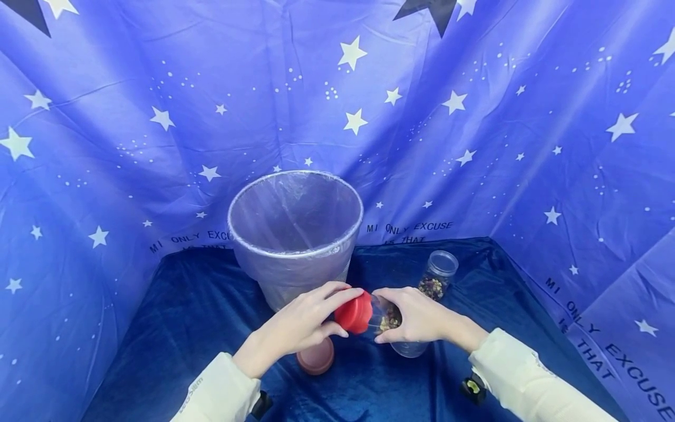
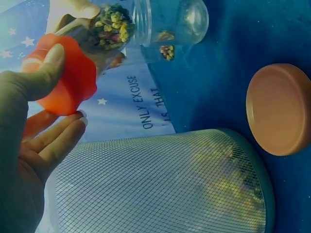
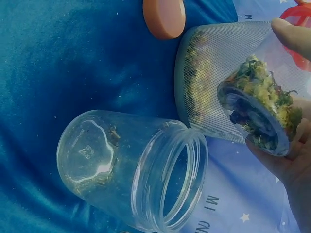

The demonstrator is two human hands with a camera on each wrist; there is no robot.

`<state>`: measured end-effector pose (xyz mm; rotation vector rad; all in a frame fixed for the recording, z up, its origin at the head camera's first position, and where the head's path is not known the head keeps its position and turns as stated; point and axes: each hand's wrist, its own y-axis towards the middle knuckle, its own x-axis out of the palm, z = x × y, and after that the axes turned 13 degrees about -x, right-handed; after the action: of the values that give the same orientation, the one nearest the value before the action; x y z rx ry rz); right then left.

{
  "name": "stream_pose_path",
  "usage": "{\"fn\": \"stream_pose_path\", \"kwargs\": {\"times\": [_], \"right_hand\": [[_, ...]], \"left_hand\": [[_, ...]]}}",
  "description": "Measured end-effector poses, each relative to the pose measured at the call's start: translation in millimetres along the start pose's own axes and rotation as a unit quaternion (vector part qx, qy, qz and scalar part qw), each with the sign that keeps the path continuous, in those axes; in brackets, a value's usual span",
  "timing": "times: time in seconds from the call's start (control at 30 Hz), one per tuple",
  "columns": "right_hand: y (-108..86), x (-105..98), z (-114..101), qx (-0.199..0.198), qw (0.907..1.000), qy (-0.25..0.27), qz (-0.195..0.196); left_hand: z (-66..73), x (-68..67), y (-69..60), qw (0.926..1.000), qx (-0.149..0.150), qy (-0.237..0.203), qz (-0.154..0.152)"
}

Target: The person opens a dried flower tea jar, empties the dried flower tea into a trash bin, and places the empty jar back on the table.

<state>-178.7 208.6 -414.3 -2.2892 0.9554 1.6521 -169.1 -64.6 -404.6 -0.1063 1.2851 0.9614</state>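
My left hand (image 1: 303,322) grips a red scalloped lid (image 1: 354,312) between thumb and fingers. My right hand (image 1: 419,316) holds a clear container of dried flowers (image 3: 260,99), tilted on its side, its top end against the red lid. Below my right hand stands an open clear jar (image 3: 121,165) with a few bits inside, partly hidden in the head view. A pinkish-brown lid (image 1: 316,356) lies on the blue cloth under my left hand.
Behind my left hand stands a mesh bin (image 1: 295,255) lined with clear plastic; yellowish material shows through its lower side. Another clear jar (image 1: 439,274) with dried flowers stands at the back right. A starry curtain (image 1: 316,88) surrounds the dark blue cloth (image 1: 200,328).
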Motion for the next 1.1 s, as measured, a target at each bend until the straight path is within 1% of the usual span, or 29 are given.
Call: {"fn": "stream_pose_path", "kwargs": {"times": [0.07, 0.13, 0.2, 0.27, 0.33, 0.47, 0.6, 0.7, 0.8, 0.9, 1.0, 1.1], "right_hand": [[-0.2, 0.8, -0.2, 0.001, 1.0, -0.003, 0.001], [-0.3, 1.6, -0.3, 0.002, 0.9999, -0.01, 0.002], [0.0, 2.1, -0.8, 0.004, 0.9999, -0.011, 0.002], [0.5, 2.4, -1.3, 0.006, 0.9998, -0.018, 0.001], [0.9, 2.3, -2.2, 0.01, 0.9997, -0.024, 0.001], [2.0, 1.9, -4.1, 0.02, 0.999, -0.039, 0.005], [3.1, 0.9, -4.9, 0.028, 0.9985, -0.045, 0.011], [3.6, -0.6, -5.1, 0.029, 0.9985, -0.044, 0.016], [3.5, -1.4, -4.6, 0.029, 0.9985, -0.043, 0.018], [2.9, -1.4, -3.7, 0.03, 0.9985, -0.044, 0.017], [2.1, -1.7, -2.6, 0.03, 0.9985, -0.043, 0.018], [1.3, -2.3, -1.5, 0.027, 0.9987, -0.038, 0.021]], "left_hand": [[1.3, -0.1, -1.0, 0.9996, -0.023, -0.007, -0.01], [3.1, -0.3, -2.3, 0.9981, -0.056, -0.011, -0.022], [4.6, 0.5, -3.2, 0.9953, -0.091, -0.011, -0.032], [5.9, 1.7, -3.4, 0.9919, -0.122, -0.008, -0.034], [7.5, 3.2, -2.8, 0.9886, -0.147, -0.002, -0.03], [11.5, 6.5, -0.5, 0.9813, -0.192, -0.006, -0.012], [14.4, 10.2, 1.5, 0.9749, -0.222, -0.015, 0.006], [15.0, 11.9, 1.9, 0.9742, -0.224, -0.015, 0.021], [14.6, 13.5, 1.3, 0.9778, -0.206, -0.013, 0.04], [13.2, 14.4, -0.1, 0.9834, -0.173, -0.026, 0.049], [11.0, 12.9, -1.4, 0.9887, -0.136, -0.045, 0.044], [7.9, 9.5, -1.7, 0.9919, -0.101, -0.067, 0.038]]}}
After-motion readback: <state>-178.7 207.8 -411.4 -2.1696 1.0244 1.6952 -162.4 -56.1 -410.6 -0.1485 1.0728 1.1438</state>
